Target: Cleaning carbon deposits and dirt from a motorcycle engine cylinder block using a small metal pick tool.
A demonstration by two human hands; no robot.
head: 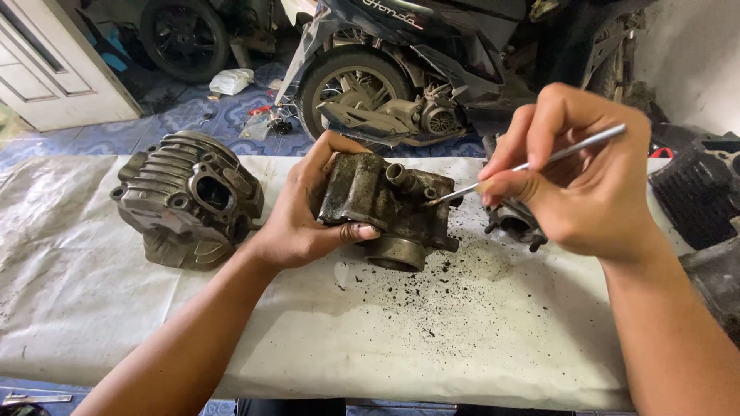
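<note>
My left hand [304,212] grips a dirty metal engine cylinder block [393,206], holding it tilted just above the white cloth [108,308], thumb across its near face. My right hand [574,173] holds a thin metal pick [532,163] like a pen. The pick's tip touches the block's top right edge, beside a short round port. Black grit lies scattered on the cloth under and right of the block.
A finned grey cylinder head [187,199] rests on the cloth at left. A small metal part [515,222] sits behind my right hand. Dark engine parts [697,196] lie at far right. A scooter [416,69] stands behind the table.
</note>
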